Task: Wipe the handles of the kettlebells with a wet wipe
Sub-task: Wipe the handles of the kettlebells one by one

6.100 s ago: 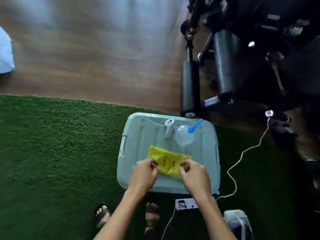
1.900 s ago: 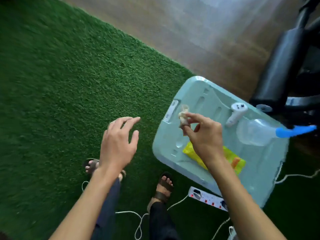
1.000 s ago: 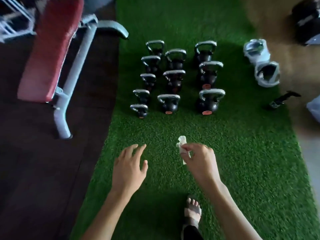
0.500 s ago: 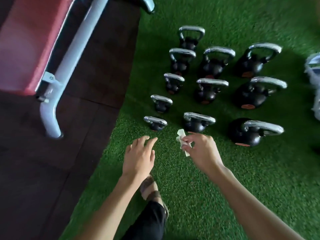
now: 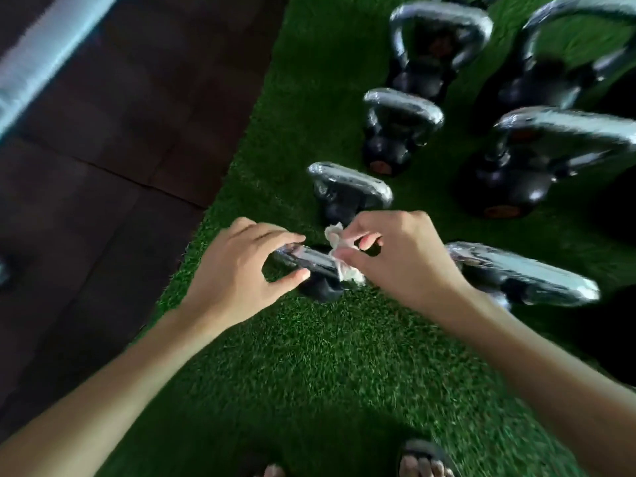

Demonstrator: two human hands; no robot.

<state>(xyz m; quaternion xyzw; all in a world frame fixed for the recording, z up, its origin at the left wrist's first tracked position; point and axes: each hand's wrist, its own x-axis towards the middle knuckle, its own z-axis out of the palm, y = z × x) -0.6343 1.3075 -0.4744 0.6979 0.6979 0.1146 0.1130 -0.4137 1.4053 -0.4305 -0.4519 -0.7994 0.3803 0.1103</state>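
Where the green artificial turf mat (image 5: 320,366) nears its left border stands the item in hand: a small black cast kettlebell (image 5: 321,288), upright, topped by a bright silver metal handle (image 5: 311,261) that runs roughly left to right. Motion blur softens its outline. A crumpled white wet wipe (image 5: 346,271) is draped over the right part of that handle.

Edges and room: the turf border runs diagonally just left of the left hand (image 5: 237,275), with dark brown floor tiles (image 5: 103,149) beyond it. Open turf lies between the kettlebell and a sandalled foot (image 5: 425,459) at the bottom edge. A second small kettlebell (image 5: 347,191) stands close behind, and a larger silver-handled kettlebell (image 5: 519,275) sits just beside the right wrist. Further kettlebells are ranked behind, top right.

Hands: they are close together on the one handle. The left hand holds its left end between curled fingers and thumb. The right hand (image 5: 401,259) pinches the wipe and presses it onto the handle.
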